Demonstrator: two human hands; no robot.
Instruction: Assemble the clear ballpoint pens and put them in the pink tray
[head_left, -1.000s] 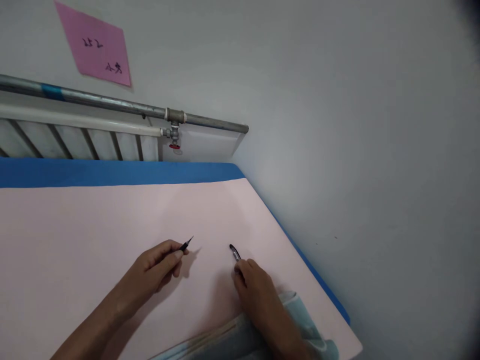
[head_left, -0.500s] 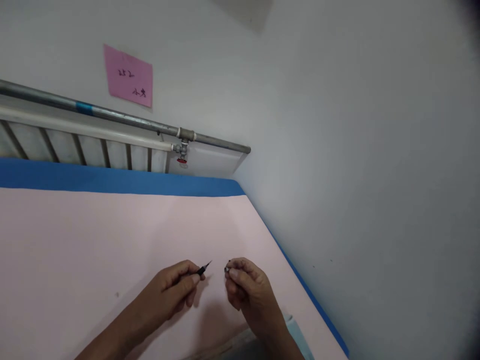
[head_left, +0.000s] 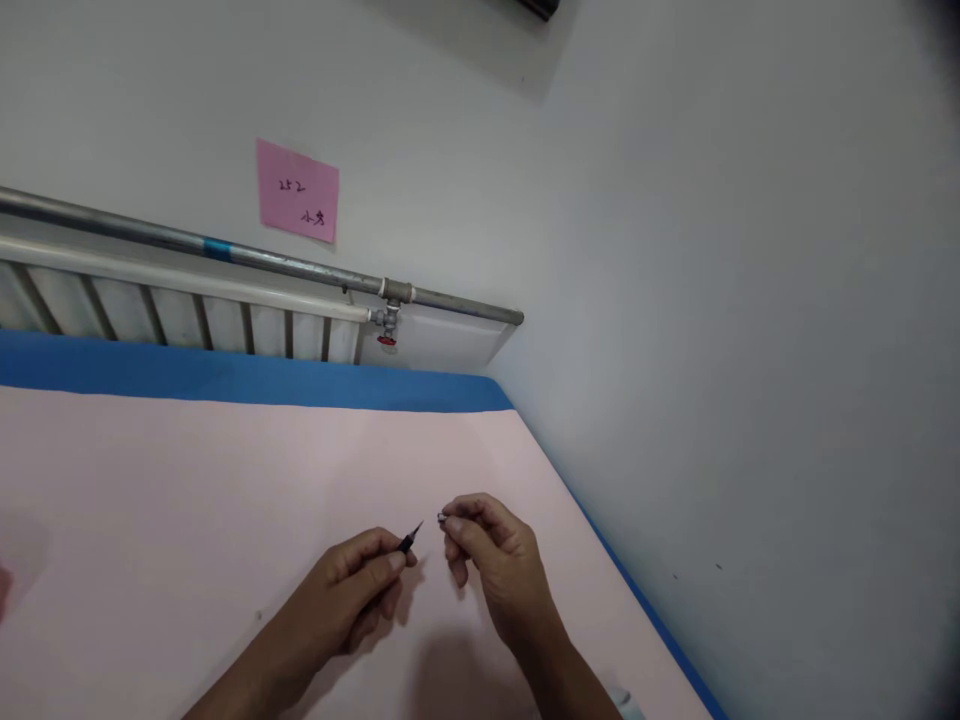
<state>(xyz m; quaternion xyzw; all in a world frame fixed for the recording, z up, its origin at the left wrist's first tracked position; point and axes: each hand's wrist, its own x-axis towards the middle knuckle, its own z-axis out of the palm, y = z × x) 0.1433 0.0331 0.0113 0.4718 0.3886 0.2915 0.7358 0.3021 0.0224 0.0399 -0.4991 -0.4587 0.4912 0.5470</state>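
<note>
My left hand is closed around a thin black pen; its pointed tip sticks out past my fingers toward the right. My right hand is closed in a pinch on a small dark pen cap, held just right of the pen tip with a narrow gap between them. Both hands hover low over a pale pink sheet that covers the table.
A blue table edge borders the pink sheet at the back and right. Behind it run a white radiator and a grey pipe with a small red valve. A pink note hangs on the wall.
My right hand picked the cap up off the sheet and brought it close to the pen tip. The view tilted upward, so the pale blue cloth at the bottom edge dropped out of sight.
</note>
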